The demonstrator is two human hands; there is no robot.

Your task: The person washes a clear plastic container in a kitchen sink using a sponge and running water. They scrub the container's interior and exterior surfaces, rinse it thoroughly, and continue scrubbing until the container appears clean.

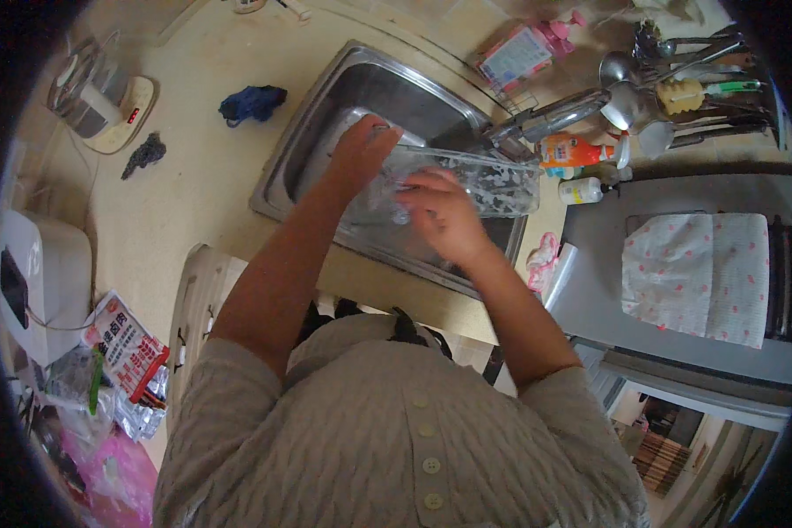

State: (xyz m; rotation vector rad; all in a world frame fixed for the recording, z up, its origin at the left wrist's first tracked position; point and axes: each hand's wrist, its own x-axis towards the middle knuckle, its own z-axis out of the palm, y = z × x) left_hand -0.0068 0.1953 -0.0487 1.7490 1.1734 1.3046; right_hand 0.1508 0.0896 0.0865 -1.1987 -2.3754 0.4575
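A clear, box-shaped container (501,191) with white suds on its wall lies tilted across the stainless steel sink (396,79). My left hand (363,155) grips the container's rim near its left end. Over the container's middle is my right hand (445,214), blurred, with bent fingers; whether it holds anything cannot be told. The faucet (554,119) reaches in from the right, behind the container. The container's lower part is partly hidden by my hands and glare.
A blue cloth (252,105) and a dark scouring pad (145,155) lie left of the sink. An electric kettle (92,99) stands farther left. At right are an orange spray bottle (571,150), a white bottle (581,191), ladles (620,105) and a patterned cloth (696,277).
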